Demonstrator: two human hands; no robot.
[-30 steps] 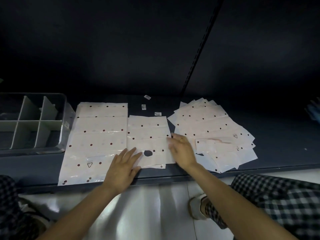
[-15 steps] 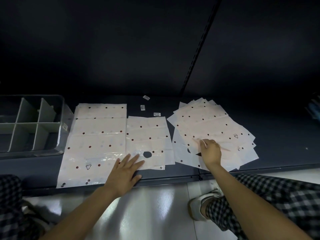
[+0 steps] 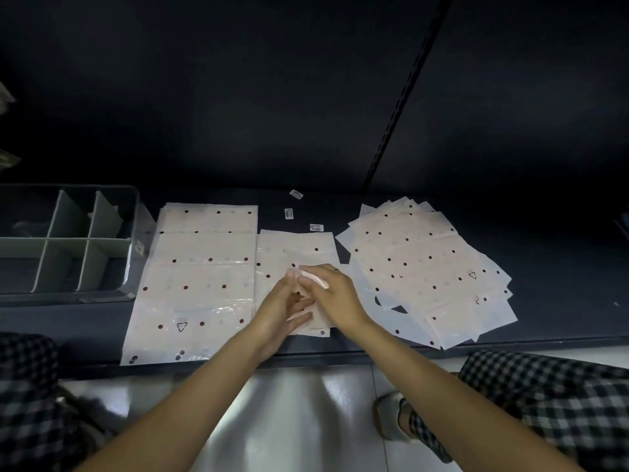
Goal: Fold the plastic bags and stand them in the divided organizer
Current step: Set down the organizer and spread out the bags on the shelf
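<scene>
Half a second ago the right hand [image 3: 335,294] was on the fanned pile of white dotted plastic bags [image 3: 425,267]; it has since come over the middle white dotted bag [image 3: 296,250], pinching a folded bag edge, beside the left hand [image 3: 284,306], whose fingers lie loosely extended on that bag. The clear divided plastic organizer [image 3: 134,233] sits far left on the dark shelf [image 3: 561,267], against dark back panels.

Wearing black-and-white checked trousers [image 3: 561,396], showing at both sides of the pale floor [image 3: 289,420]. Wearing a light shoe [image 3: 389,415] just left of the right trouser leg. Going bare-armed, no sleeves showing. Wearing a thin ring [image 3: 335,270] on the right hand [image 3: 335,294]; left hand [image 3: 284,310] bare.
</scene>
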